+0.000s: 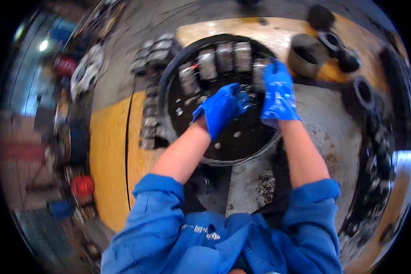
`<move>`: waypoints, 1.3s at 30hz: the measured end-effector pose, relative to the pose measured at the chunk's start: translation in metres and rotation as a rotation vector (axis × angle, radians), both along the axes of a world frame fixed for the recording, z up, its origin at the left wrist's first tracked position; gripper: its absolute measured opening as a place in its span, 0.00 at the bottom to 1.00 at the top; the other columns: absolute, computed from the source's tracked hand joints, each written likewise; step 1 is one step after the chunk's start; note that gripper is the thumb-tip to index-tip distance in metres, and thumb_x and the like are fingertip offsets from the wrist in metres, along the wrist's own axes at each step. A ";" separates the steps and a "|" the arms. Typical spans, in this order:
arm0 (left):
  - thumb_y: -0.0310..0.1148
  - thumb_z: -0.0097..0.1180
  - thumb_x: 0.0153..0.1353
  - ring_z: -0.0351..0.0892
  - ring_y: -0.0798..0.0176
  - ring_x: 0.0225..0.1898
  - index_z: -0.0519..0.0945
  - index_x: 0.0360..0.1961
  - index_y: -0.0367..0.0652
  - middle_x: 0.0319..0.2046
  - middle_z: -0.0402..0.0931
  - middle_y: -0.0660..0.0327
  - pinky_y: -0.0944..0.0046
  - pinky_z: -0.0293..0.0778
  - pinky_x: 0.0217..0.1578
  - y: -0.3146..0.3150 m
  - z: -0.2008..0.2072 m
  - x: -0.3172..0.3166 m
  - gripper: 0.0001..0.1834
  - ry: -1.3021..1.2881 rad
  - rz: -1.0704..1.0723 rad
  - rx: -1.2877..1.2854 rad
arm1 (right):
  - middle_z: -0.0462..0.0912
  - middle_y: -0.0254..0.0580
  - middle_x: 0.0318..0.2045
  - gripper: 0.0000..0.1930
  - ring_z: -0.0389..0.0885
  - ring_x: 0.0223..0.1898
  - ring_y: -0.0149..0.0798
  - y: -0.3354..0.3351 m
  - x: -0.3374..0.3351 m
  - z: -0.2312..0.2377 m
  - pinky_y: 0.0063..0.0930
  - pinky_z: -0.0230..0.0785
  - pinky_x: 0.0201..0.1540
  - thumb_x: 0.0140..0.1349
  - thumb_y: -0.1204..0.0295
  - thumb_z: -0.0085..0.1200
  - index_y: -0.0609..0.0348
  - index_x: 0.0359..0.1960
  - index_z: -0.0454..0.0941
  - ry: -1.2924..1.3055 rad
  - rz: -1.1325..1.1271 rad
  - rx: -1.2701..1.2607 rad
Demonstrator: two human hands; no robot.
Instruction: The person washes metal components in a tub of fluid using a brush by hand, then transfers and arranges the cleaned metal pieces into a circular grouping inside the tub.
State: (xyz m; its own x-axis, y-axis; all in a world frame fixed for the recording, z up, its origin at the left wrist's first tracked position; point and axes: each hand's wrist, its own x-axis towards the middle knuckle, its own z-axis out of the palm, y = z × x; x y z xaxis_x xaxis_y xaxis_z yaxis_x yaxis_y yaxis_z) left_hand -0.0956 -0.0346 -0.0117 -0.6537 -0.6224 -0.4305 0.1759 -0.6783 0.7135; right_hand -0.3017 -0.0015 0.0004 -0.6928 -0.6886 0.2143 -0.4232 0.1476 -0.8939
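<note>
Blue-gloved right hand is up against the rightmost metal cylinder, near the upper right side of the round black tub, upper middle of the frame. Left hand, gloved too, has its fingers curled in over the middle of the tub. Way too blurry to tell if either hand is actually pinching anything, tbh. For handling that cylinder I'd go thumb on one side, fingers on the other, since smooth metal could slip if you only press one face. I'd have the left hand low and close to steady it. Cylinder's a dull silver-grey, partly covered by the right hand. Four similar cylinders arc along the tub's upper side, and pale bits dot the dark inside.
</note>
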 end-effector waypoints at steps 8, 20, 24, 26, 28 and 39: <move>0.33 0.47 0.78 0.70 0.39 0.71 0.65 0.74 0.38 0.70 0.70 0.41 0.42 0.72 0.68 -0.062 0.077 0.233 0.26 -0.210 0.220 -0.444 | 0.88 0.60 0.46 0.19 0.88 0.49 0.57 0.038 0.112 0.012 0.47 0.78 0.55 0.72 0.65 0.54 0.53 0.62 0.82 0.153 0.528 0.101; 0.34 0.39 0.80 0.79 0.56 0.60 0.58 0.81 0.56 0.61 0.79 0.53 0.55 0.74 0.60 0.026 -0.128 0.507 0.30 -0.790 0.902 0.202 | 0.87 0.50 0.53 0.20 0.83 0.56 0.56 0.105 0.260 -0.026 0.55 0.69 0.64 0.64 0.71 0.59 0.54 0.58 0.83 0.607 1.032 0.127; 0.33 0.43 0.79 0.78 0.56 0.62 0.59 0.81 0.56 0.64 0.78 0.54 0.55 0.70 0.64 0.005 -0.220 0.530 0.31 -0.961 0.822 0.098 | 0.85 0.52 0.57 0.21 0.81 0.61 0.57 0.105 0.266 -0.017 0.58 0.64 0.69 0.63 0.72 0.59 0.54 0.60 0.83 0.708 1.040 0.199; 0.33 0.45 0.78 0.77 0.56 0.64 0.60 0.81 0.56 0.65 0.78 0.55 0.54 0.69 0.66 -0.015 -0.269 0.535 0.31 -0.969 0.777 0.027 | 0.85 0.53 0.57 0.21 0.80 0.61 0.58 0.104 0.269 -0.015 0.58 0.64 0.69 0.63 0.72 0.59 0.54 0.59 0.83 0.752 1.031 0.229; 0.33 0.47 0.77 0.76 0.56 0.65 0.61 0.81 0.56 0.67 0.77 0.56 0.54 0.67 0.68 -0.016 -0.320 0.575 0.32 -0.883 0.807 -0.027 | 0.85 0.54 0.58 0.22 0.80 0.62 0.58 0.103 0.274 -0.017 0.59 0.64 0.69 0.61 0.73 0.60 0.55 0.59 0.83 0.742 1.076 0.241; 0.65 0.40 0.77 0.59 0.55 0.78 0.66 0.78 0.50 0.79 0.62 0.63 0.55 0.50 0.79 -0.005 -0.296 0.540 0.40 0.130 1.011 0.451 | 0.85 0.51 0.57 0.26 0.82 0.61 0.56 0.101 0.268 -0.014 0.58 0.65 0.69 0.58 0.75 0.62 0.52 0.62 0.81 0.765 1.075 0.293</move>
